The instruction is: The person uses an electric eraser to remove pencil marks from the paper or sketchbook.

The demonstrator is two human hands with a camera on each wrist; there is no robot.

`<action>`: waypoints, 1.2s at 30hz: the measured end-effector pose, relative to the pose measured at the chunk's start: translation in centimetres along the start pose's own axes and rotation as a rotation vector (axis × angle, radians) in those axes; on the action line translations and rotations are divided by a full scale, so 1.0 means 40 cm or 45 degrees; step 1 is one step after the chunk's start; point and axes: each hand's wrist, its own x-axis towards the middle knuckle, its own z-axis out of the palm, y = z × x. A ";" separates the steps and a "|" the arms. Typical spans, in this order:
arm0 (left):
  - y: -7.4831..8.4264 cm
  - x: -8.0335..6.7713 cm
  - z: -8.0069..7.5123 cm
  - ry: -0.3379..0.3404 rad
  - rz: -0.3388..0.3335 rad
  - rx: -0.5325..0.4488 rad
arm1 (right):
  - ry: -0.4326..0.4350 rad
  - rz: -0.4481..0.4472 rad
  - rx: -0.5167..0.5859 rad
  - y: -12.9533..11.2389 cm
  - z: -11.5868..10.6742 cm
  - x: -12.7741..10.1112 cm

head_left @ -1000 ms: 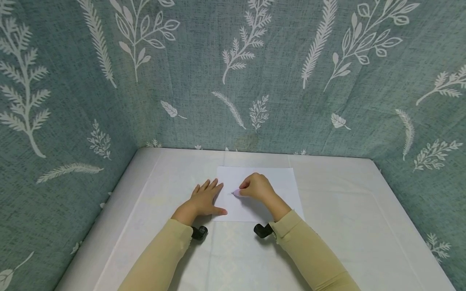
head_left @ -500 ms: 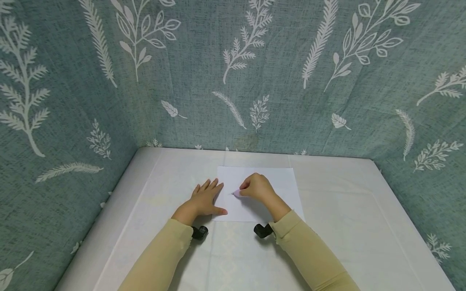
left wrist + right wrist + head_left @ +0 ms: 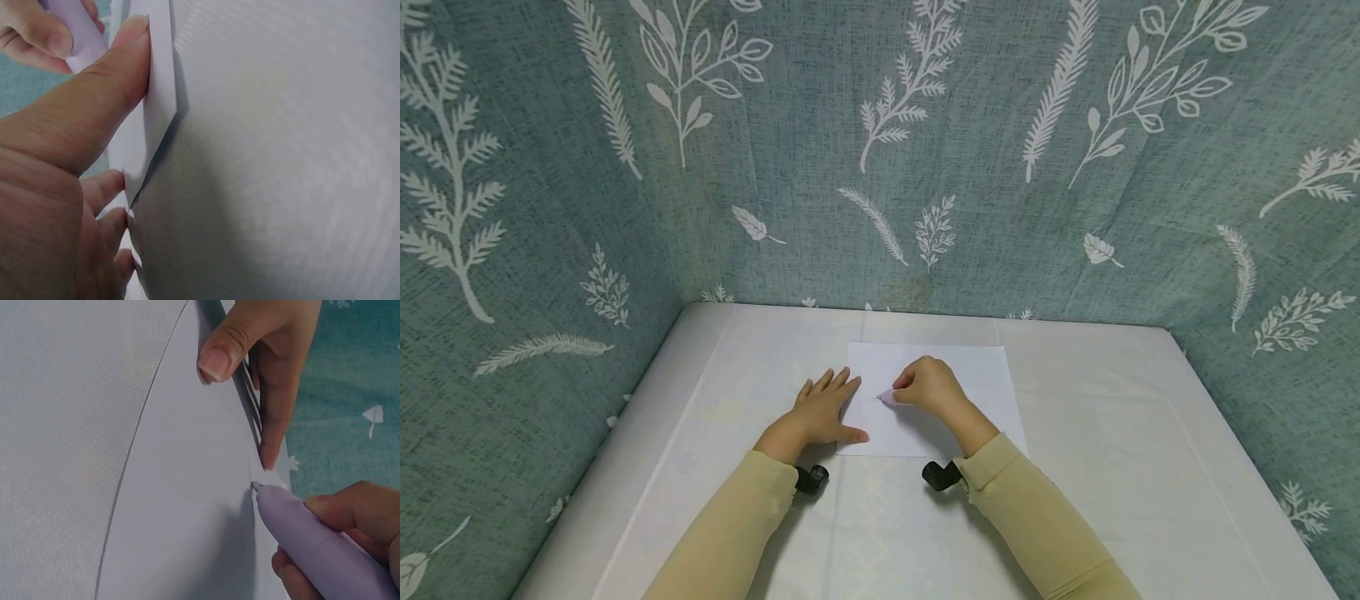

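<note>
A white sheet of paper lies on the table. My left hand rests on its left side with fingers spread, the thumb near the front edge. In the right wrist view, the left thumb presses on the sheet. My right hand pinches a thick lilac pen between thumb and fingers. Its slim metal tip points left and meets the paper, or nearly so, close to the left fingertips. A short faint line shows by the tip. In the left wrist view, part of the pen appears beyond my left thumb.
White cloth covers the table. Behind and at both sides hangs a blue-green curtain with white leaf prints. A black wrist device is at the left cuff, and another black device at the right cuff.
</note>
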 end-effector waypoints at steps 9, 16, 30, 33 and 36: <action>0.000 -0.009 -0.007 0.002 -0.001 -0.015 | -0.028 0.003 0.005 -0.012 0.003 0.001; -0.005 -0.007 -0.005 0.000 -0.005 -0.004 | -0.020 0.008 -0.004 -0.016 0.003 0.001; -0.010 -0.013 -0.006 0.005 -0.005 -0.007 | -0.036 0.026 0.000 -0.024 0.005 0.002; -0.005 -0.015 -0.006 0.002 0.003 -0.015 | -0.014 0.032 -0.006 -0.020 0.004 0.000; 0.000 -0.015 -0.008 0.003 0.011 -0.035 | 0.001 0.034 -0.007 -0.017 0.001 -0.001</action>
